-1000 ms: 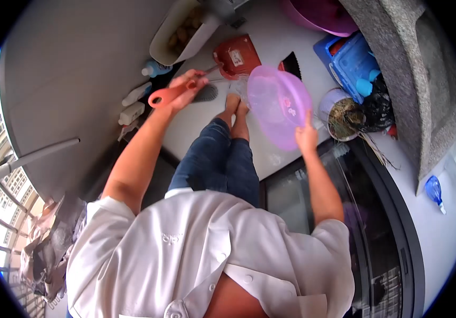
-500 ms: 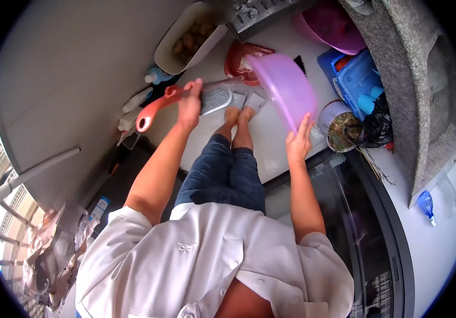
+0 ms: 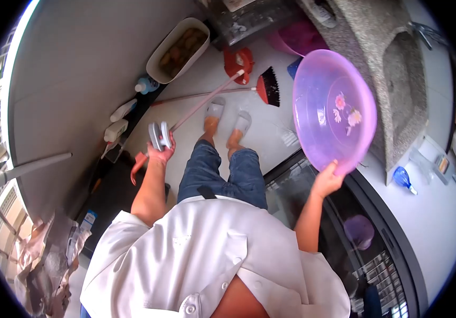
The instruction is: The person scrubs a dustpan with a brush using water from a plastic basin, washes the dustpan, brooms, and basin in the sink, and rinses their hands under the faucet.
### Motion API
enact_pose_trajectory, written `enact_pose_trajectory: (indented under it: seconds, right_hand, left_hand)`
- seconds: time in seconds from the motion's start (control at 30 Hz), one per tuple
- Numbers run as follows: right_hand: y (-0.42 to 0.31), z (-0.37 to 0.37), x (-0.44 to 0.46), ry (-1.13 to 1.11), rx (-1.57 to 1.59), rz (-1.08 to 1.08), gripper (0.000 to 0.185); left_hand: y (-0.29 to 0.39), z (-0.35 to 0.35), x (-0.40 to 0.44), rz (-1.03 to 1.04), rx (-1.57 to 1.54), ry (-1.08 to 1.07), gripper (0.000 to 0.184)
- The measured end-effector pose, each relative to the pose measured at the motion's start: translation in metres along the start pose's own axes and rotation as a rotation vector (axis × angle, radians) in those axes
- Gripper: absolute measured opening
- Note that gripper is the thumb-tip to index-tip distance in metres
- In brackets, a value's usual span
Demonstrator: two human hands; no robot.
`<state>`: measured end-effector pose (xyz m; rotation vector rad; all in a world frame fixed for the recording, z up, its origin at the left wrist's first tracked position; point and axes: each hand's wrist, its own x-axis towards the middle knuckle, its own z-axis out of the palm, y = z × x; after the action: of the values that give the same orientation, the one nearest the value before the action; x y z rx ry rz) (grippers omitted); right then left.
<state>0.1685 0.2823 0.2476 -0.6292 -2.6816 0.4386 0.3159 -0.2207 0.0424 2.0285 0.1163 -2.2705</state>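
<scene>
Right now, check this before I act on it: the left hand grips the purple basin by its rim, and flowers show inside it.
Wrong hand. The head view shows the right hand gripping the purple basin by its rim; flowers do show inside.

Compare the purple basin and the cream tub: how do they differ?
The purple basin is rounded, while the cream tub is oblong. The right hand holds the basin up; the tub stands by the wall. The basin shows pink flowers inside; the tub holds brown lumps. Both are open-topped.
</scene>
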Motion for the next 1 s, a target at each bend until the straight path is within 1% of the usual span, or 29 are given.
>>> enact_pose_trajectory:
  seconds: [0.03,0.07,0.1,0.13,0.2,0.27,0.3,0.33,0.4,0.43,0.47,0.5,0.53,0.57,0.6,0.63,0.67,0.73,0.83,0.93,1.0]
  right_hand:
    - [-0.010,-0.031,0.011,-0.022,0.141,0.238,0.048]
    - [-0.019,-0.060,0.023,-0.034,0.286,0.473,0.045]
    - [-0.005,-0.082,0.035,0.041,0.495,0.524,0.047]
    - [0.005,-0.106,0.051,0.119,0.620,0.510,0.054]
    - [0.028,-0.148,0.089,0.179,0.835,0.578,0.055]
    - [0.067,-0.167,0.149,0.351,0.949,0.558,0.048]
    - [0.079,-0.173,0.179,0.390,0.884,0.497,0.048]
    - [0.094,-0.176,0.214,0.417,0.821,0.440,0.048]
    - [0.150,-0.166,0.291,0.524,0.313,0.175,0.058]
    - [0.186,-0.166,0.332,0.518,-0.003,0.104,0.063]
    - [0.209,-0.149,0.359,0.478,-0.312,0.013,0.068]
    - [0.193,-0.137,0.373,0.362,-0.365,0.087,0.066]
    - [0.188,-0.121,0.380,0.302,-0.416,0.081,0.065]
    - [0.183,-0.103,0.388,0.242,-0.465,0.072,0.064]
    - [0.196,-0.084,0.405,0.255,-0.507,-0.018,0.063]
    - [0.209,-0.070,0.424,0.272,-0.552,-0.111,0.062]
    - [0.228,-0.052,0.444,0.226,-0.514,-0.018,0.059]
    - [0.265,-0.016,0.475,0.141,-0.430,0.150,0.053]
    - [0.323,0.011,0.499,-0.013,0.716,0.722,0.043]
    - [0.345,-0.010,0.498,-0.232,0.775,0.934,0.032]
    - [0.357,-0.019,0.497,-0.217,0.920,0.928,0.029]
  left_hand:
    - [-0.006,-0.008,0.003,-0.028,-0.020,0.089,0.077]
    - [-0.010,-0.021,0.013,-0.039,0.003,0.147,0.067]
    - [-0.014,-0.030,0.026,-0.063,0.042,0.196,0.058]
    - [-0.021,-0.030,0.035,-0.104,0.045,0.187,0.060]
    - [-0.031,-0.029,0.058,-0.107,0.063,0.209,0.059]
    - [-0.041,-0.030,0.064,-0.075,0.043,0.263,0.058]
    - [-0.045,-0.024,0.057,-0.064,0.000,0.319,0.056]
    - [-0.048,-0.027,0.053,-0.088,0.032,0.264,0.055]
    - [-0.051,-0.042,0.040,-0.092,0.070,0.187,0.052]
    - [-0.055,-0.050,0.030,-0.081,0.085,0.157,0.050]
    - [-0.053,-0.068,0.023,-0.127,0.051,0.053,0.045]
    - [-0.063,-0.079,-0.001,-0.088,0.053,0.093,0.042]
    - [-0.080,-0.079,-0.035,-0.051,0.069,0.132,0.039]
    - [-0.101,-0.074,-0.074,0.000,0.067,0.164,0.037]
    - [-0.120,-0.064,-0.097,0.036,0.072,0.186,0.036]
    - [-0.122,-0.093,-0.097,-0.020,0.082,-0.008,0.036]
    - [-0.142,-0.089,-0.120,0.004,0.075,0.019,0.038]
    - [-0.161,-0.109,-0.139,-0.014,0.049,0.030,0.041]
    - [-0.194,-0.113,-0.162,0.021,0.069,0.066,0.042]
    - [-0.208,-0.120,-0.161,0.013,0.065,0.063,0.039]
    - [-0.208,-0.117,-0.156,0.006,0.053,0.044,0.037]
